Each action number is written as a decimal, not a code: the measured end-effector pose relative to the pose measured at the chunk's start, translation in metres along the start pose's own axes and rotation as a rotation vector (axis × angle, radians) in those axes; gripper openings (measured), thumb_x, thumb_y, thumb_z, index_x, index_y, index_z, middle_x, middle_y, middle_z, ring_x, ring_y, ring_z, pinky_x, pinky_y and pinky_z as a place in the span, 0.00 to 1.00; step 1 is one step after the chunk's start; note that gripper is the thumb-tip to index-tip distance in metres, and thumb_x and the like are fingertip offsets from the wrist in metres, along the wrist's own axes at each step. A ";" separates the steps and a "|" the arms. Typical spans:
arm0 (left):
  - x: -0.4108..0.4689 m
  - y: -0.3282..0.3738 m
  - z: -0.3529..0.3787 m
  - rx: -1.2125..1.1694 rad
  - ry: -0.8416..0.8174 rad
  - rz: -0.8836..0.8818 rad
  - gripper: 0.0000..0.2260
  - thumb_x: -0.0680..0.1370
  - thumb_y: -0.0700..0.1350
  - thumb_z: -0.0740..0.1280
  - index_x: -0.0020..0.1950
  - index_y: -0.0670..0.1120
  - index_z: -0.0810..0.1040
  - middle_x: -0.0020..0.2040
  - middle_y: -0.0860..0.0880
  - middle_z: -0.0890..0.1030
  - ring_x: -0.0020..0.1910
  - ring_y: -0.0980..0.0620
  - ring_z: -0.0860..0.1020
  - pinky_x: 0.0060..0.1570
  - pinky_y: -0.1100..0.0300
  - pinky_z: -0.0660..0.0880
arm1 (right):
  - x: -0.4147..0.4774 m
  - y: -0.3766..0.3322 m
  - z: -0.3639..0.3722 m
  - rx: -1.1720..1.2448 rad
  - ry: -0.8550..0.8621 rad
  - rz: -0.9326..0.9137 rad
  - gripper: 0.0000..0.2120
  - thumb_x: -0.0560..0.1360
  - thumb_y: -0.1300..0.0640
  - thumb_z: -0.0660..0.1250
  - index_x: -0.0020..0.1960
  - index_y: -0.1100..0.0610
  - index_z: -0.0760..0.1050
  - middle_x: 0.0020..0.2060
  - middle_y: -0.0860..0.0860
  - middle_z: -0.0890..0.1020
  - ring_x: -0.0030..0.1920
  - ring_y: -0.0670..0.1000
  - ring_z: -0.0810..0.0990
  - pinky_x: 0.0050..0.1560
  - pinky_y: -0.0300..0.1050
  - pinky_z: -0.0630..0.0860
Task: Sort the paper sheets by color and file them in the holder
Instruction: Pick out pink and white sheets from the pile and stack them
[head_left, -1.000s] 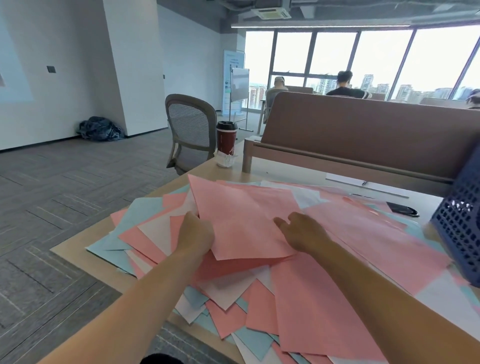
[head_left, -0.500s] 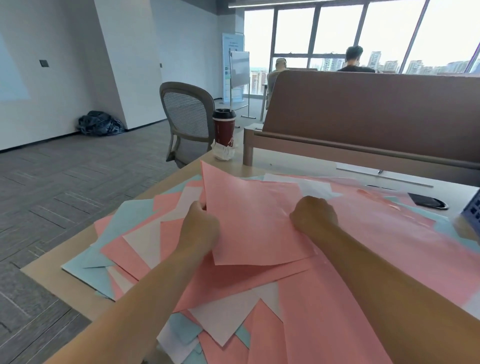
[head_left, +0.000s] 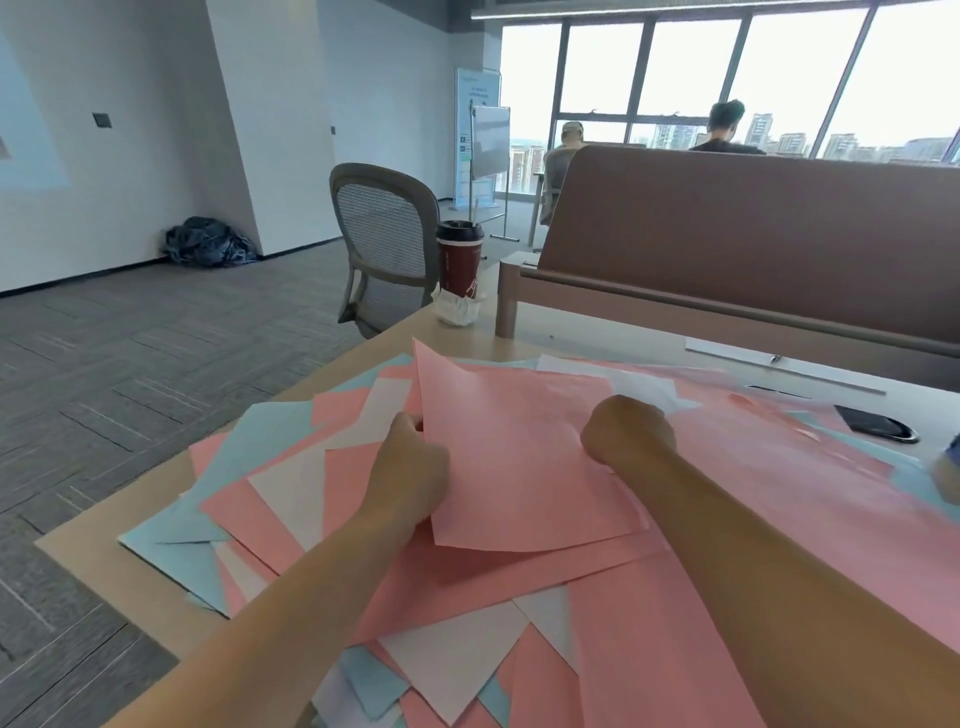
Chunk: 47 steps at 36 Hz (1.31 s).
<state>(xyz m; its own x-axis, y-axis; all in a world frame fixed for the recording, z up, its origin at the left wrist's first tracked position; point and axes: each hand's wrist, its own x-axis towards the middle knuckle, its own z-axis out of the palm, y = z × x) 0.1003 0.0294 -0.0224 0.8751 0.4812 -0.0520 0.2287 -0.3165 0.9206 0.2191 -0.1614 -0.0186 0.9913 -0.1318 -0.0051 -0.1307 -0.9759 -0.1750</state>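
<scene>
We mark the left hand (head_left: 410, 467) gripping the left edge of the top pink sheet (head_left: 519, 467), fingers curled round it, the sheet's far corner lifted off the pile. The right hand (head_left: 628, 431) sits on the right part of the same sheet with its fingers curled under and hidden. We cannot tell if it pinches paper or only presses with the knuckles.

The paper sheets all lie loose on the desk (head_left: 93, 561) in one mixed heap: blue sheets (head_left: 176, 545) fanned at the left, white sheets (head_left: 291, 483) poking through, more pink below and to the right. We can't make out the holder, only a blue blur at the right frame edge. We judge that sorting has barely started and nothing is filed.

Risks as we see them:
- Pulling the pink sheet sideways could drag neighbouring sheets along, and the ones overhanging the near desk edge could slide to the floor.
- The curled right hand bearing down could crease the sheet.
- A wide sweep toward the far corner could tip the coffee cup (head_left: 460, 260) onto the paper.
- The phone (head_left: 878, 423) at the heap's far-right fringe could get shoved along
</scene>
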 end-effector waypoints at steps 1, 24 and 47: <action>0.001 0.000 0.000 -0.003 0.000 -0.002 0.15 0.76 0.36 0.58 0.63 0.46 0.69 0.52 0.48 0.77 0.52 0.46 0.76 0.49 0.53 0.72 | 0.001 0.000 -0.001 0.006 -0.008 -0.001 0.05 0.74 0.60 0.63 0.47 0.58 0.77 0.46 0.55 0.81 0.49 0.57 0.79 0.44 0.46 0.74; 0.027 0.009 0.010 -0.086 0.115 -0.005 0.13 0.76 0.33 0.58 0.59 0.45 0.68 0.43 0.53 0.73 0.39 0.58 0.70 0.33 0.61 0.64 | 0.043 -0.005 0.009 0.117 0.072 0.058 0.14 0.73 0.46 0.69 0.47 0.56 0.78 0.48 0.55 0.79 0.47 0.56 0.77 0.43 0.45 0.71; -0.004 0.015 0.003 -0.090 0.101 -0.094 0.20 0.75 0.34 0.58 0.67 0.42 0.66 0.53 0.45 0.77 0.51 0.43 0.76 0.53 0.50 0.75 | 0.011 0.017 -0.028 0.603 -0.013 0.077 0.11 0.70 0.72 0.59 0.32 0.62 0.66 0.26 0.57 0.72 0.26 0.54 0.71 0.27 0.40 0.64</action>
<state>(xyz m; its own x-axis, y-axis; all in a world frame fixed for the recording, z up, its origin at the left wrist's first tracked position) 0.1012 0.0205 -0.0095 0.8034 0.5862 -0.1044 0.2642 -0.1939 0.9448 0.2271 -0.1838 0.0059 0.9799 -0.1927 -0.0513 -0.1729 -0.6922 -0.7007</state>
